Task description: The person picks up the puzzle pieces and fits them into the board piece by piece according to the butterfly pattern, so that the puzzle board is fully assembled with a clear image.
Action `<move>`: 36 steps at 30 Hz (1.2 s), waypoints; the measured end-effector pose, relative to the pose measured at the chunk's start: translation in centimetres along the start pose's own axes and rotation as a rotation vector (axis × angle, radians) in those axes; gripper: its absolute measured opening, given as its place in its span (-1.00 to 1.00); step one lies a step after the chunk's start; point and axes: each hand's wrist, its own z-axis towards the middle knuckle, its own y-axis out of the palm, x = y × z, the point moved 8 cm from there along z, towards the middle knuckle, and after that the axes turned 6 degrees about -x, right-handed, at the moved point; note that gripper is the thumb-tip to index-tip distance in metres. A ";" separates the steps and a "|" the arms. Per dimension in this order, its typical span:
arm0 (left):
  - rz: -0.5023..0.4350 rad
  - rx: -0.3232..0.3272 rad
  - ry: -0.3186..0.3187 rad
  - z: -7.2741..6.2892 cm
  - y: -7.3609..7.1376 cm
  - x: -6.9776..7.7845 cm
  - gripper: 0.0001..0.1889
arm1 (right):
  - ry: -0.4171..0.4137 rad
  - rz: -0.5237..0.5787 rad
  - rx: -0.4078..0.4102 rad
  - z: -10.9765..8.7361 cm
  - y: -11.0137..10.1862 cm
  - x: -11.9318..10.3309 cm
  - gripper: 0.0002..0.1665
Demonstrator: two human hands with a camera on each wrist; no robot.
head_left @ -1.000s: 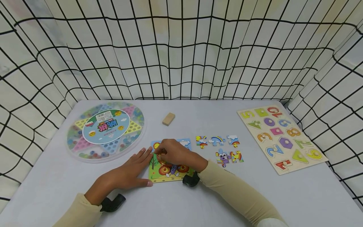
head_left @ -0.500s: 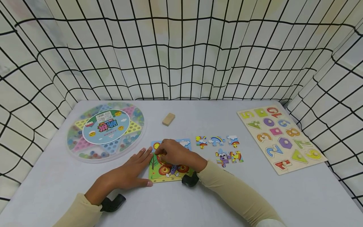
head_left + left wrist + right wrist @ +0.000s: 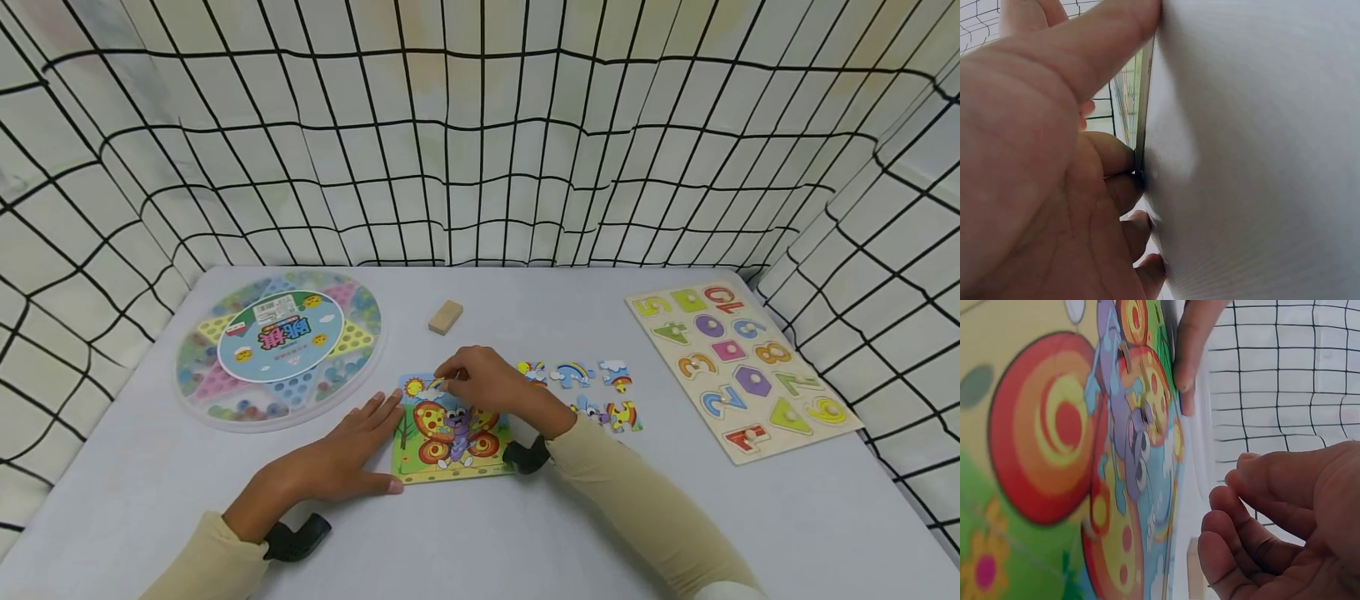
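A puzzle board [image 3: 450,475] with a cartoon butterfly picture lies on the table. My left hand [image 3: 348,450] rests at its left side with fingers extended, fingertips at the upper left edge and thumb by the lower left corner. Over the upper right part of the board hovers my right hand [image 3: 487,383], hiding some of the picture. In the right wrist view, that hand's bent fingers [image 3: 1229,550] stand off the board with nothing between them. Loose jigsaw pieces [image 3: 573,373] lie to the right, one of them a yellow and red piece [image 3: 624,417].
A round Chinese checkers box [image 3: 281,350] with coloured marbles lies at the left. Behind the board is a small wooden block [image 3: 446,317]. A wooden number board [image 3: 742,371] lies at the right. Black netting [image 3: 480,150] surrounds the table's back and sides.
My right hand has left the left part of the board, moving right and away from me, uncovering the butterfly. The left hand stays where it was.
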 end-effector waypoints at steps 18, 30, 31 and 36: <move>-0.013 -0.002 -0.006 -0.2 0.1 -0.1 0.07 | -0.008 0.073 0.122 -5.0 -4.3 2.9 -0.73; -0.011 -0.014 -0.038 0.0 0.1 0.0 0.08 | 0.031 0.068 0.180 -9.2 -6.0 5.8 -0.74; -0.009 -0.016 -0.040 0.0 0.1 0.0 0.08 | 0.038 0.068 0.181 -9.5 -6.0 6.0 -0.73; -0.004 -0.018 -0.051 0.0 0.0 0.0 0.08 | 0.063 0.066 0.189 -11.0 -6.5 7.0 -0.73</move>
